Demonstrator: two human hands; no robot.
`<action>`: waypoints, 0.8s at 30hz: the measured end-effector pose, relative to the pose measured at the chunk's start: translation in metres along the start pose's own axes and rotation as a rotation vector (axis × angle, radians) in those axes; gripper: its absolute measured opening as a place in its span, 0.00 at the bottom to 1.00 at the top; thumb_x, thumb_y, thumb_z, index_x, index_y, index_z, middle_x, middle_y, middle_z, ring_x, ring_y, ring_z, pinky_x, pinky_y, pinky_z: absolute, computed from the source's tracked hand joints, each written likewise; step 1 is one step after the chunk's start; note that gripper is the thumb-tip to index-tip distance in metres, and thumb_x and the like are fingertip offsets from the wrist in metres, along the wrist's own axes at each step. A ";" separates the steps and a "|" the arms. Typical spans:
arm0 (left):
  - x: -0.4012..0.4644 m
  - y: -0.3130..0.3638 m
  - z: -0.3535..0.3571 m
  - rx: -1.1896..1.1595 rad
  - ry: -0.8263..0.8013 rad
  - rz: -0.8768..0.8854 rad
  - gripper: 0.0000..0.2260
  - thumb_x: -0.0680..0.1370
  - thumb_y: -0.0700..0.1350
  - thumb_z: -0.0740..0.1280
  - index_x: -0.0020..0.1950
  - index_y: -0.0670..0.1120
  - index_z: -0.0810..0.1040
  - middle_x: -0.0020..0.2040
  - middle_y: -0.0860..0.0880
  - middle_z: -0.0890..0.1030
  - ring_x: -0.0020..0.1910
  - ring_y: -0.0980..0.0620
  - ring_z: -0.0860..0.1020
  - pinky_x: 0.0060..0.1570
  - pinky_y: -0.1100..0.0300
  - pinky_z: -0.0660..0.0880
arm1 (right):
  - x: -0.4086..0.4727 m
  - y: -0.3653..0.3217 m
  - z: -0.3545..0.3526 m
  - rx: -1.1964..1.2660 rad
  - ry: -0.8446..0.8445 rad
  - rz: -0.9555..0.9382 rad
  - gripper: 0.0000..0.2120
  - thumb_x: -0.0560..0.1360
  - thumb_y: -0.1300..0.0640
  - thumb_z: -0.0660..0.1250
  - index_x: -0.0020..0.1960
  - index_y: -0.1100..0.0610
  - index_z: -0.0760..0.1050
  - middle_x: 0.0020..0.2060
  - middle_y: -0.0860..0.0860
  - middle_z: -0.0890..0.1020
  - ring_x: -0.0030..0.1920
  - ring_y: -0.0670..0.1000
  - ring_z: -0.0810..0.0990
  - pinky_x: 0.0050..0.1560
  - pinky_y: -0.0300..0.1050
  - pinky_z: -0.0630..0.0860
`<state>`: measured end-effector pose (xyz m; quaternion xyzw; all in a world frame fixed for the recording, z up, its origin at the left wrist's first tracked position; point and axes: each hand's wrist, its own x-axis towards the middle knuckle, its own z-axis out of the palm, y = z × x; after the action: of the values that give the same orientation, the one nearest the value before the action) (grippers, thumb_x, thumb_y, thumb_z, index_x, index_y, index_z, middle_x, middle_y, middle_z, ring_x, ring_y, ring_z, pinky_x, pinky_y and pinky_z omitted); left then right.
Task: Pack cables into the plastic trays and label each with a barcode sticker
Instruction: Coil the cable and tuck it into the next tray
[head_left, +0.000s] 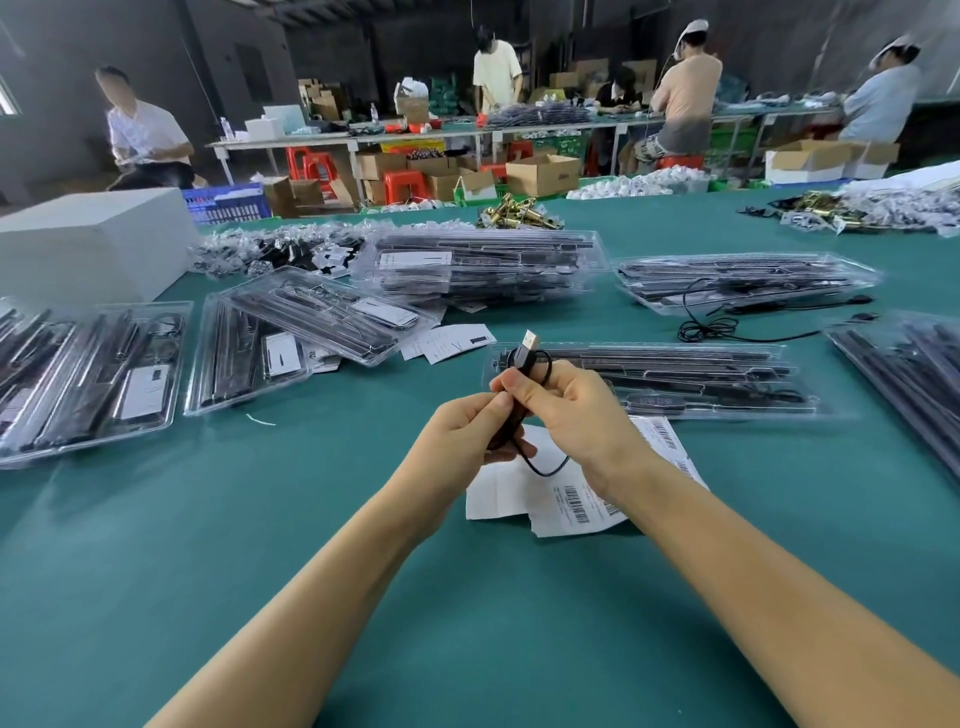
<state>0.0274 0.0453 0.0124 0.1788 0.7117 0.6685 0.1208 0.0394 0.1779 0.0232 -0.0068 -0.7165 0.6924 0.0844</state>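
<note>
Both the left hand (470, 428) and right hand (563, 410) are pinching a thin black USB cable (522, 382) above the green table (311, 519), seemingly bundling it compactly for the clear plastic tray (649, 379) just beyond.

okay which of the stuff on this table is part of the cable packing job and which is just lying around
Job: black cable held by left hand and right hand; open tray; barcode stickers.
Lying about: white box; brass parts.

Dark walls (234, 47); green worktable (311, 519); long bench (467, 132); red stools (402, 184).
</note>
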 end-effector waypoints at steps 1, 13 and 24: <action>0.000 0.001 -0.001 0.022 0.001 -0.009 0.15 0.84 0.45 0.56 0.47 0.43 0.80 0.38 0.52 0.83 0.37 0.53 0.80 0.47 0.58 0.75 | 0.000 0.000 0.000 0.033 -0.010 0.007 0.08 0.76 0.53 0.68 0.45 0.57 0.82 0.50 0.59 0.82 0.41 0.45 0.83 0.43 0.32 0.75; 0.005 0.003 -0.015 -0.600 -0.039 -0.396 0.03 0.75 0.44 0.66 0.44 0.46 0.78 0.34 0.51 0.78 0.33 0.55 0.78 0.42 0.60 0.69 | 0.002 0.006 0.001 -0.039 -0.179 0.048 0.13 0.78 0.49 0.64 0.51 0.57 0.81 0.37 0.46 0.83 0.38 0.43 0.81 0.47 0.43 0.78; 0.011 -0.004 -0.023 -0.614 0.250 -0.213 0.07 0.80 0.45 0.63 0.49 0.45 0.80 0.35 0.53 0.81 0.39 0.57 0.81 0.50 0.57 0.73 | 0.003 0.007 -0.012 -1.234 -0.366 -0.309 0.12 0.81 0.50 0.57 0.58 0.52 0.76 0.48 0.54 0.82 0.52 0.55 0.76 0.51 0.50 0.72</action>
<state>0.0075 0.0293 0.0111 -0.0244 0.5013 0.8518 0.1498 0.0372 0.1902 0.0164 0.1669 -0.9772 0.1248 0.0402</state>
